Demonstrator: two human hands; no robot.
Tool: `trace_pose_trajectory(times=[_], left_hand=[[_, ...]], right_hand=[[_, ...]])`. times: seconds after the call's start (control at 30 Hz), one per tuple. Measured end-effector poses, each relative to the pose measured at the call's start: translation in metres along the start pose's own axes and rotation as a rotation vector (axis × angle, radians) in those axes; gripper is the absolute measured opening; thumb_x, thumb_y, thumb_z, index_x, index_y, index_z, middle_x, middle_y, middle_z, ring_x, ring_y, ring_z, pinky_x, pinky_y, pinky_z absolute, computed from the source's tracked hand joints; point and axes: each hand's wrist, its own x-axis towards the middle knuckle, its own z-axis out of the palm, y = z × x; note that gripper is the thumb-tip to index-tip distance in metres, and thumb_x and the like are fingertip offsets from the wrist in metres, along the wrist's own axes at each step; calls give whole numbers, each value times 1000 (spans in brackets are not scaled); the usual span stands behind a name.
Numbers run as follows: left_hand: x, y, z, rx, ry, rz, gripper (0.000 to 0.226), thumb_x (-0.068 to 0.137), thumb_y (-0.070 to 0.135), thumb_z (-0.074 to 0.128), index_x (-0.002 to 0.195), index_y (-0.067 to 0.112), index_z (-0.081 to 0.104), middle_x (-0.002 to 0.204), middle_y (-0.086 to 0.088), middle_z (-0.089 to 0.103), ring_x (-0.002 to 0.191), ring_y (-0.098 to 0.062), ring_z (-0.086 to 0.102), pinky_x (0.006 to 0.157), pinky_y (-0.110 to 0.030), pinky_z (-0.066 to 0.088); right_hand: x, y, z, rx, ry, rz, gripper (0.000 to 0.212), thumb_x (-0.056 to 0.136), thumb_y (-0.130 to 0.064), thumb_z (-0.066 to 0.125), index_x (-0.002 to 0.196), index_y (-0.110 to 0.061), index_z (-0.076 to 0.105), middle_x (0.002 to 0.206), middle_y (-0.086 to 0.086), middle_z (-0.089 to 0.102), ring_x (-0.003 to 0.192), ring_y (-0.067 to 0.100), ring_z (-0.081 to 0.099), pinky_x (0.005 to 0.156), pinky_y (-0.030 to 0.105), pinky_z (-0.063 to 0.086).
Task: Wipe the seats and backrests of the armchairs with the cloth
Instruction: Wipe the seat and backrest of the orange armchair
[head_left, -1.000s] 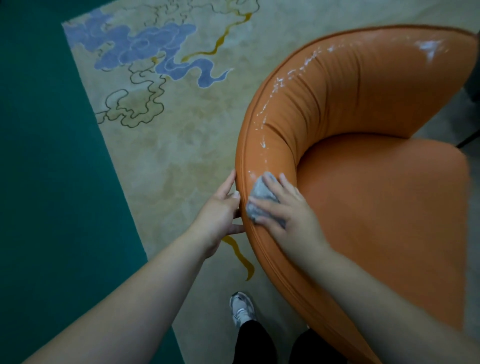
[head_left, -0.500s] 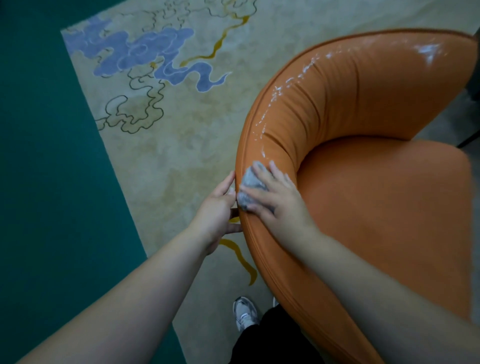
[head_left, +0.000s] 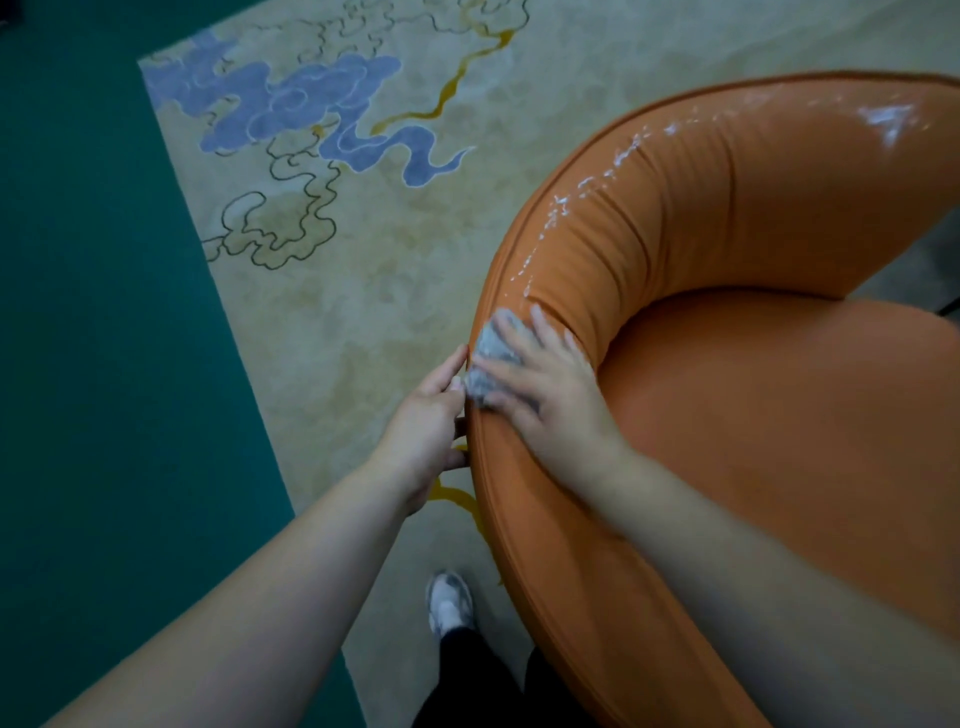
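Note:
An orange armchair (head_left: 753, 426) with a curved backrest fills the right side. White smears run along the top rim of the backrest (head_left: 675, 208). My right hand (head_left: 540, 379) presses a small grey cloth (head_left: 491, 358) flat onto the rim at the chair's left side, fingers spread over it. My left hand (head_left: 426, 415) rests against the outer side of the backrest just beside the cloth, fingers straight.
A beige rug (head_left: 363, 249) with blue cloud and yellow line patterns lies left of the chair. Dark green floor (head_left: 93, 364) borders it. My shoe (head_left: 449, 605) and dark trouser legs stand at the chair's near edge.
My right hand has slid the cloth further along the rim, away from me. My left hand has followed it along the outer side of the backrest.

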Motion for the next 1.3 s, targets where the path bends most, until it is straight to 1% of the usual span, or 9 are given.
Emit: trace_pose_trajectory(times=[0.13,0.27,0.43,0.6,0.77,0.9,1.0,1.17,1.3], left_hand=[[17,6,-2,6,-29,15,42,104,17,34,137,40,45,84,14,71,74,-12,65,76,-45,55],[37,24,-2,36,-78,-10,44,103,16,34,138,40,46,111,6,70,88,-20,62,76,-43,53],[59,42,-8,60,-170,-20,45,103,14,33,141,36,44,106,6,69,76,-14,65,63,-36,56],[78,60,-15,107,-282,-24,48,103,12,32,143,34,41,123,0,61,76,-14,65,83,-53,53],[96,76,-17,156,-391,-49,48,103,13,33,142,40,40,113,4,69,83,-19,67,78,-46,56],[108,85,-12,220,-428,-10,45,104,18,34,142,43,37,84,15,70,75,-14,66,70,-40,58],[118,93,-5,260,-444,6,45,104,22,35,141,47,36,84,13,70,72,-13,66,61,-35,57],[137,102,3,316,-472,19,50,103,20,36,139,55,34,90,10,71,71,-9,67,62,-35,55],[148,107,8,334,-480,33,51,103,20,37,136,58,33,82,12,70,67,-6,64,60,-31,54]], right_hand=[[42,8,-3,17,43,92,37,90,-24,62,127,-26,60,153,-3,30,147,27,10,115,49,10],[-3,0,5,114,103,94,40,86,-27,59,125,-28,61,149,-12,27,144,23,14,113,48,15],[34,8,5,26,178,170,38,88,-25,62,125,-28,61,150,-11,27,144,21,8,113,46,10],[84,19,-5,37,263,324,39,90,-23,62,128,-27,58,153,-3,29,146,27,9,116,50,10],[33,2,14,84,284,290,42,85,-29,57,127,-34,56,149,-17,23,144,18,9,115,51,16],[86,19,-4,64,365,425,39,90,-21,60,129,-24,58,152,-2,28,145,32,11,115,55,15],[111,27,-11,136,422,542,40,93,-19,58,132,-26,54,155,-2,24,147,26,8,118,47,9],[64,7,8,254,482,532,46,86,-34,52,130,-44,44,150,-19,21,143,7,10,112,20,10],[110,34,-12,180,469,593,44,92,-26,58,135,-32,49,156,-7,19,146,19,6,118,32,11]])
